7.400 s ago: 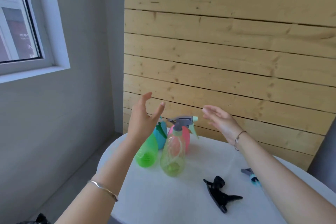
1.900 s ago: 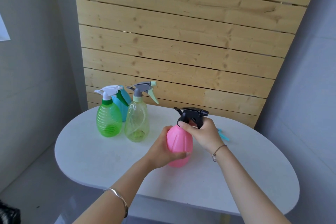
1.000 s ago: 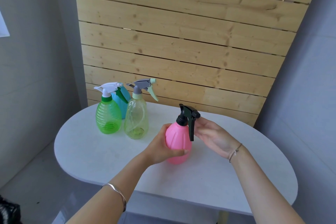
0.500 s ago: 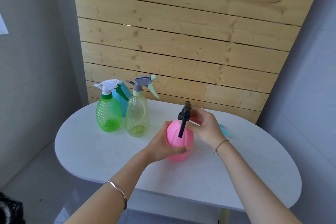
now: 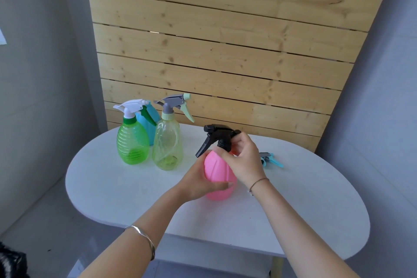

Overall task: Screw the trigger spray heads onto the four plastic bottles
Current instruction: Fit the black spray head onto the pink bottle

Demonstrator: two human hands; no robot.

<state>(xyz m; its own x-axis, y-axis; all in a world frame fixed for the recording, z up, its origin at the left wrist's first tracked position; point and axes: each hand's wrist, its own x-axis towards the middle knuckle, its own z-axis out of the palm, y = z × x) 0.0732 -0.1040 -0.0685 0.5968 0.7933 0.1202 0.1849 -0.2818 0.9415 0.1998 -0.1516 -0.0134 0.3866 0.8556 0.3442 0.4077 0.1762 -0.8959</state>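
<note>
A pink bottle [image 5: 217,176] stands upright near the middle of the white bench [image 5: 112,187]. The left hand [image 5: 198,181] is wrapped around its round belly, its fingers clenched on the bottle. The right hand [image 5: 244,161] pinches the neck of the black spray head [image 5: 220,139], which sits on top of the pink bottle with its trigger pointing left. Farther back on the left stand a green bottle [image 5: 132,144] with a white head, a yellow bottle [image 5: 167,144] with a gray head, and a blue bottle [image 5: 150,119] behind them. A small blue spray head [image 5: 270,160] lies on the bench just right of the hands.
</note>
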